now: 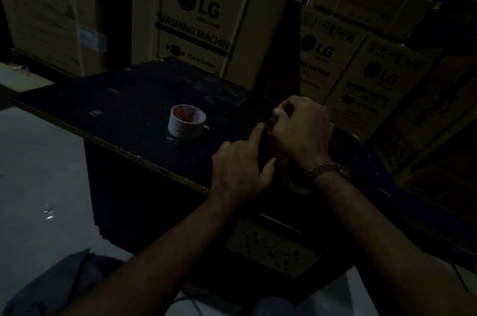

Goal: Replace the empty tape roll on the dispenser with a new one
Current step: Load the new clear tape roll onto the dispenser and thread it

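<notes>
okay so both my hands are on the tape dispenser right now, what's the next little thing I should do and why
Probably finish seating the brownish roll on the dispenser before anything else. Both the left hand and right hand are clamped on the dark dispenser, and that roll sits right beneath the right wrist. The white roll stands apart on the table, looking thin-walled like a spent core, so it likely needs nothing.

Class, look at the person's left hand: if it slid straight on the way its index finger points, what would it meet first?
The left hand points up and right, toward the dark tape dispenser that both hands grip. Beyond that lies the right hand. The picture is dim, so depth is uncertain, but the white tape roll sits off that line.
</notes>
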Motion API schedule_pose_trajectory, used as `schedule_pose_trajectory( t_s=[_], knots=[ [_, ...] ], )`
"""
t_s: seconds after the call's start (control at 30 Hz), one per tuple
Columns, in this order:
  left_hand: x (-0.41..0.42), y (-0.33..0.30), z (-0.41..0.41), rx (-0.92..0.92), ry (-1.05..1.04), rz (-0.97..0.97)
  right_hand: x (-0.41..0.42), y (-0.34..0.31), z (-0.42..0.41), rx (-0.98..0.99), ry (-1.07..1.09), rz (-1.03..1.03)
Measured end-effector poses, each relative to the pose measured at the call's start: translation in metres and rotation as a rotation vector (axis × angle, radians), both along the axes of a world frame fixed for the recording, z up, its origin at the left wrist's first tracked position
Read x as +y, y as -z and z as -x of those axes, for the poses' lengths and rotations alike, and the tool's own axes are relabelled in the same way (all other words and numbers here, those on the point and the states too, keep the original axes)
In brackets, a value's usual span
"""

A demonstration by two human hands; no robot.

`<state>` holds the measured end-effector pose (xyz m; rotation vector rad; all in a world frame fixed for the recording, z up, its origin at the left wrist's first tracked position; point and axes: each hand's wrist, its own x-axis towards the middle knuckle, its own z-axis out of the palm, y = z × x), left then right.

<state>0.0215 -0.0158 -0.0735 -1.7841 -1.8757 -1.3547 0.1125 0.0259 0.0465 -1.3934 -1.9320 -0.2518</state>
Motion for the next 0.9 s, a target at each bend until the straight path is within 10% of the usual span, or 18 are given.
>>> schedule_pose_trajectory(
  t_s=[0.9],
  knots=[
    [0.0,0.002,0.001,0.019,0.062,0.017,0.023,-0.057,-0.022,0.356,-0.073,-0.017]
  ],
)
